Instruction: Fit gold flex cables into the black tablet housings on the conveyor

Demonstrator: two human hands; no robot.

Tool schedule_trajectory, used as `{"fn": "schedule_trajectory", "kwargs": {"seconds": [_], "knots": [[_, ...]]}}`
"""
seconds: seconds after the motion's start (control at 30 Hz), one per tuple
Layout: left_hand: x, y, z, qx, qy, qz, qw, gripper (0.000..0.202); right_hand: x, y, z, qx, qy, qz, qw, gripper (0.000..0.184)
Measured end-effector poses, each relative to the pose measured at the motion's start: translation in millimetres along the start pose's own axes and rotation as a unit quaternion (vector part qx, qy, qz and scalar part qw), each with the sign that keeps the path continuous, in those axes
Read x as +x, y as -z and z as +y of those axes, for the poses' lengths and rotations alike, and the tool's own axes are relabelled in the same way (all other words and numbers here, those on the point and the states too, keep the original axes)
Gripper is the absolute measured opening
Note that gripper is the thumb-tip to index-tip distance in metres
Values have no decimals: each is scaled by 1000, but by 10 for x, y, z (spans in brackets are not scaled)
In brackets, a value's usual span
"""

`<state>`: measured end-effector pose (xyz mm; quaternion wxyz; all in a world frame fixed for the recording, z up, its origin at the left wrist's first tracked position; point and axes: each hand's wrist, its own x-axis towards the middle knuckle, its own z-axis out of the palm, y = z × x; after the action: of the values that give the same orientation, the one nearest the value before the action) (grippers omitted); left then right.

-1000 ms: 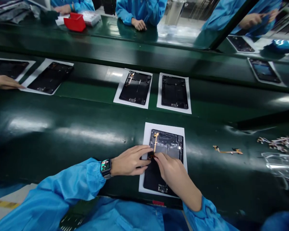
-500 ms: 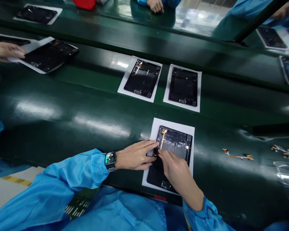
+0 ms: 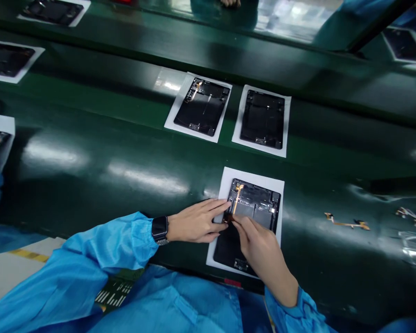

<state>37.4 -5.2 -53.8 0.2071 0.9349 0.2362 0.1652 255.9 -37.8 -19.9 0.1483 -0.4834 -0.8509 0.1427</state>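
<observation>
Our right hand pinches a small dark part over a black rectangular tablet housing; our left hand touches its left edge.

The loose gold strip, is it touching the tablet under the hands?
Apart. The head view shows green bench between the strip and the tablet.

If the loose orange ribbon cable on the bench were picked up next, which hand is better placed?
Probably the right hand: it is nearer the loose ribbon cable, though busy over the tablet. The left hand, at the tablet's left edge, would have to reach past the right.
</observation>
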Motion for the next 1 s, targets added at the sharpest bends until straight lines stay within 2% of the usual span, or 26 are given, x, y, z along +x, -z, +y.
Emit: {"fn": "schedule_trajectory", "kwargs": {"seconds": [0.13,0.23,0.53,0.67,0.77,0.87,1.0], "knots": [[-9,-15,-9,-1,-3,-4,1000,30,-43,14,7,48,-8,35,998,16],[-6,-20,-13,0,-1,-3,1000,30,-36,-2,-12,54,2,28,998,17],[9,12,-18,-3,1,-16,1000,30,14,-43,-108,-23,-11,2,1000,20],[20,30,-14,2,3,-24,1000,30,133,-22,-173,-81,16,-30,996,23],[19,20,-18,2,2,-19,1000,29,158,33,-124,-77,25,-42,996,20],[10,4,-25,5,-3,-14,1000,29,108,87,-43,-64,10,-27,998,15],[2,-3,-23,3,-3,-14,1000,30,83,97,-35,-82,14,-28,996,17]]}}
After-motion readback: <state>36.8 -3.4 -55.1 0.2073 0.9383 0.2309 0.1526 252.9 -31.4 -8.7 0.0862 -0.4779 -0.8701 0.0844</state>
